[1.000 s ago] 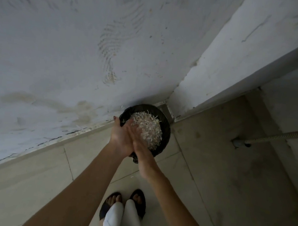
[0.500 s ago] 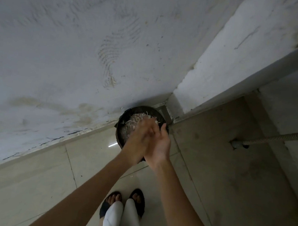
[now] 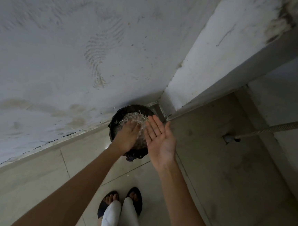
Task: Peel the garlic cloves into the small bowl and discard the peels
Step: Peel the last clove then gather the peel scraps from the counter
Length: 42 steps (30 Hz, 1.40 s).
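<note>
A black round bin (image 3: 125, 110) stands on the floor in the corner where two walls meet. It is heaped with pale garlic peels (image 3: 135, 118). My left hand (image 3: 127, 138) hovers over the bin, palm down, fingers straight, its back towards the camera. My right hand (image 3: 159, 139) is beside it on the right, palm up and flat, fingers extended over the bin's right edge. Neither hand holds anything. No small bowl or garlic cloves are in sight.
A stained white wall (image 3: 77, 52) rises behind the bin, and a second wall (image 3: 212, 55) juts out at the right. A corrugated metal hose (image 3: 273, 128) runs from a floor fitting at the right. My sandalled feet (image 3: 122, 200) stand on beige floor tiles below the bin.
One second ago my left hand held the bin's rim while the right hand was in the peels. Since then both hands met over the bin, then the right hand turned palm up and moved right.
</note>
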Available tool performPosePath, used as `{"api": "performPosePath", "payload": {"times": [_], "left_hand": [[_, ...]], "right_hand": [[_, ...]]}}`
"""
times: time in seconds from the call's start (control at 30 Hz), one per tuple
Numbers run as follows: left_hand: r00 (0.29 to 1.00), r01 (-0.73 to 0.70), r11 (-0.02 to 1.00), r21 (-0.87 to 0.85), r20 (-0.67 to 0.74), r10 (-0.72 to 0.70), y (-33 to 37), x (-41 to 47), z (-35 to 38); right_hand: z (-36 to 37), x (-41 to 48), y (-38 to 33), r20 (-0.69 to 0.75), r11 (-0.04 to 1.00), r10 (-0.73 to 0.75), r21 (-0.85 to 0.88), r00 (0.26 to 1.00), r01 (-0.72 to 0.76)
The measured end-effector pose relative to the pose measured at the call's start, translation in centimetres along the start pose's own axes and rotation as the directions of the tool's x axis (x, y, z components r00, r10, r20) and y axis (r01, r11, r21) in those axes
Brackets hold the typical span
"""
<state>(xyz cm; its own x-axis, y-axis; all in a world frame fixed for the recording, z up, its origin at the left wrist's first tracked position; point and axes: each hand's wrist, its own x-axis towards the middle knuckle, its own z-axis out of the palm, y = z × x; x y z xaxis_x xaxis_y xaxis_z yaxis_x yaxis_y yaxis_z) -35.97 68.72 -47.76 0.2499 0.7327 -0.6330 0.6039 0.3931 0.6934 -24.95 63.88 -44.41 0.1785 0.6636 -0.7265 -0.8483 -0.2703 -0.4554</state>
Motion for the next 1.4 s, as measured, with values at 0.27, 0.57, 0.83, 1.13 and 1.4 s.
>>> {"api": "performPosePath", "payload": {"times": [0.27,0.57,0.83,1.13,1.4], "left_hand": [[0.989,0.114,0.636,-0.763,0.145,-0.004,8.7,-11.4,-3.1],[0.912,0.227,0.626,-0.746,0.388,0.132,22.2,-28.5,-0.4],[0.737,0.054,0.882,-0.468,0.615,0.281,29.3,-45.3,11.3],[0.379,-0.262,0.917,-0.301,0.842,0.384,30.6,-61.8,30.1],[0.129,-0.704,0.694,-0.154,0.932,0.337,29.0,-70.1,42.1]], "right_hand": [[1.3,-10.4,-4.9,-0.029,0.992,-0.089,0.085,0.996,0.091],[0.8,-32.0,-13.4,-0.231,0.907,-0.372,0.114,0.899,0.405],[-7.9,-52.7,-15.9,-0.605,0.706,-0.533,0.067,0.591,0.705],[-23.7,-71.0,-15.6,-0.874,0.541,-0.461,-0.141,0.153,0.829],[-37.0,-80.4,-14.9,-0.886,0.818,-0.380,-0.456,-0.266,0.350]]}}
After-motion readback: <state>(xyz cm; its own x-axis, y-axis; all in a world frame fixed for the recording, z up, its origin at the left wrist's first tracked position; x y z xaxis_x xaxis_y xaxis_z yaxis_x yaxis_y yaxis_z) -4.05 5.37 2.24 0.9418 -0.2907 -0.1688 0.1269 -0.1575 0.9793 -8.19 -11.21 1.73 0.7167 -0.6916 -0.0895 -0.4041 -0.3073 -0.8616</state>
